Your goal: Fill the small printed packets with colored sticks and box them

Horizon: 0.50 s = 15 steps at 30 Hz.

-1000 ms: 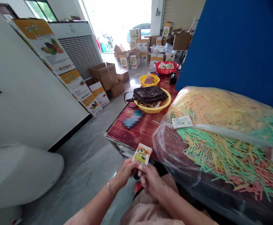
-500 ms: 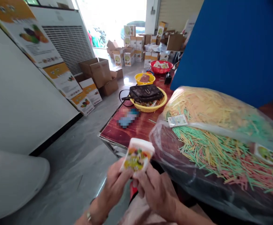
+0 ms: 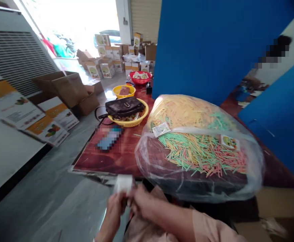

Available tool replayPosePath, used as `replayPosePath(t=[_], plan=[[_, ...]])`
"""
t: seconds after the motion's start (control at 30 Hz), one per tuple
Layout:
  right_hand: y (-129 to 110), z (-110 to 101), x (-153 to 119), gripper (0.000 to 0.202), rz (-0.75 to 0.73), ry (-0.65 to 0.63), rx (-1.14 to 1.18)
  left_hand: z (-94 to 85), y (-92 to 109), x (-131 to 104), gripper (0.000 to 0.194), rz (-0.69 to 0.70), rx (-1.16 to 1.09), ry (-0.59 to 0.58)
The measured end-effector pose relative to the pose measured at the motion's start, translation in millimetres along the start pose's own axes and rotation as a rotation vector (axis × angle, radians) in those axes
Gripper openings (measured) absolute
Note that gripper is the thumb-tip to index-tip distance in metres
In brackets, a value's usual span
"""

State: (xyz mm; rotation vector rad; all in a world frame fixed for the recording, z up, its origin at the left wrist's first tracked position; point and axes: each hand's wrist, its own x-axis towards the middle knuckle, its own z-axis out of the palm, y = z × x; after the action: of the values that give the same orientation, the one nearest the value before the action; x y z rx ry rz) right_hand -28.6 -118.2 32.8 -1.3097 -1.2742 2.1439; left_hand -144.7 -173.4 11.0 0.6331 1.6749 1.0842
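My left hand [image 3: 115,206] is closed around the lower left of a small white packet [image 3: 124,182], just below the table's front edge. Fingers of my right hand [image 3: 141,201] are closed at the packet's lower right corner; motion blurs them. The packet shows a plain white side, and what it contains is hidden. To the right, a large clear plastic bag [image 3: 157,173] lies open on the table, full of thin green, yellow and pink sticks [image 3: 194,151]. Two printed packets rest on it: one at the left [image 3: 161,129], another at the right [image 3: 229,142].
On the dark red table [image 3: 121,158] lie a blurred-out phone-like item [image 3: 109,137], a black bag [image 3: 124,106] on a yellow basket [image 3: 130,123], a smaller yellow basket [image 3: 116,94] and a red basket [image 3: 138,81]. A blue panel [image 3: 194,50] rises behind. Another person [image 3: 275,50] is beyond it. Cartons [image 3: 61,89] stand left.
My view has swung to the right. The packet has turned from its colourful fruit-printed face to a white side, and both hands have moved lower, still at it.
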Motion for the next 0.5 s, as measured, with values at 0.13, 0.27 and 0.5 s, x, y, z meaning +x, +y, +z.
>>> replayPosePath(t=[0.13,0.27,0.5], plan=[[11.3,-3.3,9.0,0.030,0.066,-0.203,0.122,2.4,-5.6,-6.4,0.040,-0.030,-0.023,0.121],[-19.7,-27.9,-0.8,0.027,-0.206,-0.173,0.134,13.4,37.5,4.2,0.026,0.101,-0.009,0.081],[-47.3,-103.1,40.3,0.021,-0.167,0.073,0.227,91.8,84.3,76.4,0.029,0.042,0.102,-0.127]])
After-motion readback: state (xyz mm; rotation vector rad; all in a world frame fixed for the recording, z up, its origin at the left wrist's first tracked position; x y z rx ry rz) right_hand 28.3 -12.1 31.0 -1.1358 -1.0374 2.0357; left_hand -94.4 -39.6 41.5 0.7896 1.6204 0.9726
